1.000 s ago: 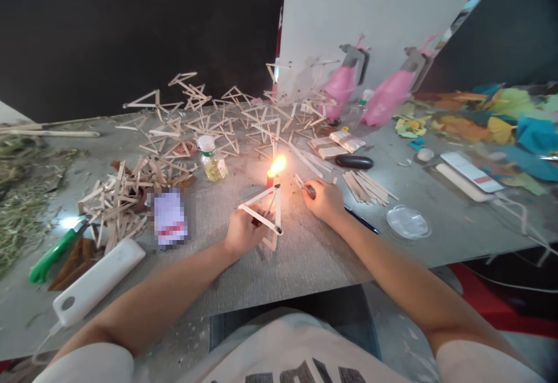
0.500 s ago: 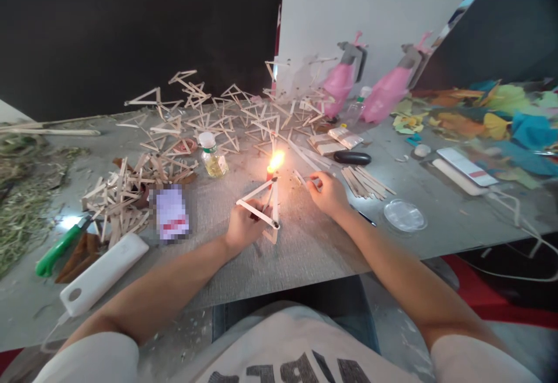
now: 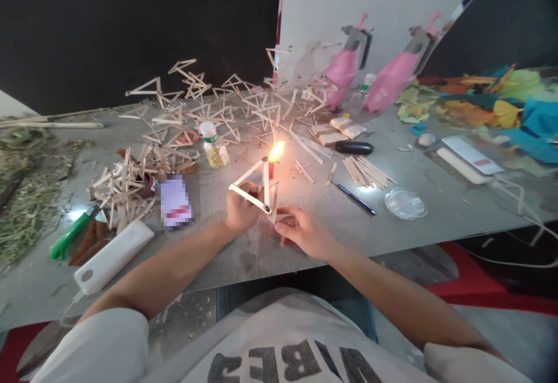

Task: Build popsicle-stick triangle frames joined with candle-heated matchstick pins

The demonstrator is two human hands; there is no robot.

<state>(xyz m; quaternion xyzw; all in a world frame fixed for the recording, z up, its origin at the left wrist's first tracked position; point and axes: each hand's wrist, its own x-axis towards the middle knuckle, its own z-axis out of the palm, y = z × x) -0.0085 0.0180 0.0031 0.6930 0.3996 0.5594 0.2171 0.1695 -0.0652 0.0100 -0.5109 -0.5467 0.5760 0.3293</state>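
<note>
My left hand (image 3: pixel 242 207) is closed around a triangular frame of wooden craft sticks (image 3: pixel 247 194), with dark, scorched-looking joints at its corners. The frame's top corner is right beside the flame of a lit red candle (image 3: pixel 271 170). My right hand (image 3: pixel 305 233) has its fingers pinched at the frame's lower end, on what looks like a short pale wooden stick (image 3: pixel 284 218), partly hidden by the fingers. Some loose sticks (image 3: pixel 304 171) lie to the right of the candle, and a bundle of flat craft sticks (image 3: pixel 366 172) lies farther right beside a dark pen (image 3: pixel 355 199).
Many joined stick frames (image 3: pixel 235 110) stand along the back. A small glass bottle (image 3: pixel 213 147) of yellowish liquid is behind the candle, to the left. Pink spray bottles (image 3: pixel 392 81) stand back right. A green-handled knife (image 3: pixel 72 235), white power bank (image 3: pixel 113 258) and phone (image 3: pixel 174 201) lie left.
My right hand has moved from beside the loose sticks, leftward and toward me, to the frame's lower end. The frame has shifted slightly left and up, its top corner still near the flame.
</note>
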